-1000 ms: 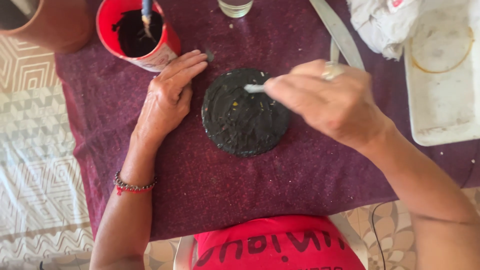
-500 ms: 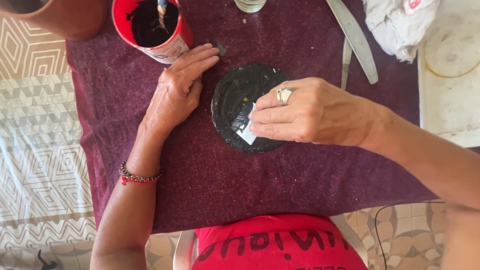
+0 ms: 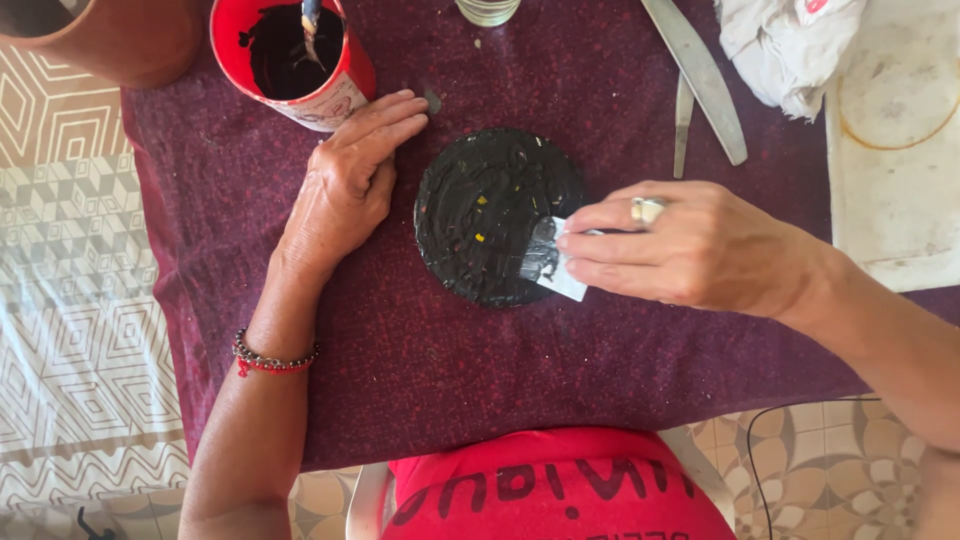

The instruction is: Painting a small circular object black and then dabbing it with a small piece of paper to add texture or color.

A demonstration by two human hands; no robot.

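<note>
Maroon cloth (image 3: 420, 360) carries a black-coated disc (image 3: 490, 215) at centre; the right hand (image 3: 690, 250) pinches a small scraper card (image 3: 550, 262) on its near-right edge, left hand (image 3: 345, 190) flat and empty beside it, so excess pressure could smear the cloth.
</note>
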